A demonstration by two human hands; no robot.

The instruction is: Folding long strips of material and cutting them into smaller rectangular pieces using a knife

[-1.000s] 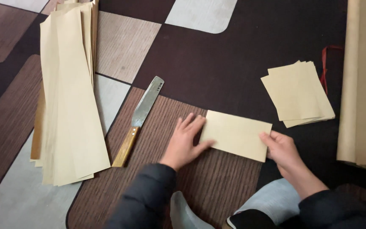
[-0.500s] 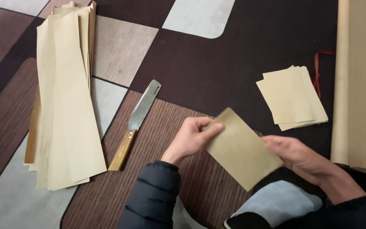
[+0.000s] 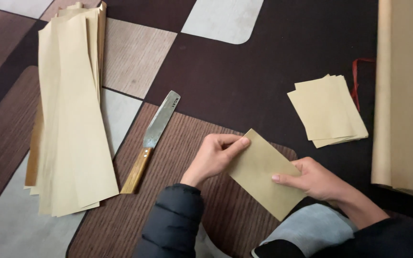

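Observation:
Both hands hold one folded tan paper rectangle (image 3: 264, 172) lifted off the patterned carpet and tilted. My left hand (image 3: 213, 157) pinches its upper left corner. My right hand (image 3: 311, 179) grips its right edge with the thumb on top. A flat-bladed knife with a wooden handle (image 3: 151, 141) lies on the carpet just left of my left hand. A small stack of similar folded tan papers (image 3: 328, 110) rests to the upper right.
A tall pile of long tan paper strips (image 3: 70, 114) lies at the left. A large roll or sheet of tan paper (image 3: 407, 95) runs along the right edge, with a red cord (image 3: 357, 81) beside it. My knee in grey cloth (image 3: 311, 229) is at the bottom.
The folded paper lay flat on the carpet under both hands a second ago. Both hands have lifted and turned it, so it now sits tilted between them.

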